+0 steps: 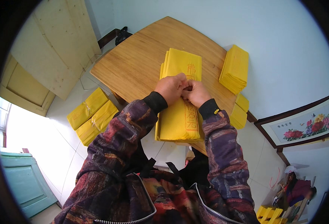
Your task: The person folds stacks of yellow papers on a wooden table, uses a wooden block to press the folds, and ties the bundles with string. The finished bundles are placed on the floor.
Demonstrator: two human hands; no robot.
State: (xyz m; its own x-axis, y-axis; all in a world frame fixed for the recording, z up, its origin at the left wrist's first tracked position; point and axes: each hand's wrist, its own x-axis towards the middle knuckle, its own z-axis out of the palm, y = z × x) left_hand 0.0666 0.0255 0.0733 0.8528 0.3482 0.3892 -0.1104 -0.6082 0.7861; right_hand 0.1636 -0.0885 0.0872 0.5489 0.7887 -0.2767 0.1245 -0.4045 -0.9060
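Observation:
A thick bundle of yellow paper with red printing lies lengthwise on the wooden table in front of me, its near end at the table's edge. My left hand and my right hand meet over the middle of the bundle. Both have their fingers curled and pinched together, the fingertips nearly touching. Whatever is between them is too small or hidden to make out. The bundle narrows slightly under my hands, and its loose sheet edges show along the left side.
The wooden table reaches toward the wall. Another yellow paper stack stands at its right edge, with more yellow paper lower down. Two tied yellow bundles are at the left. A framed flower picture leans at the right.

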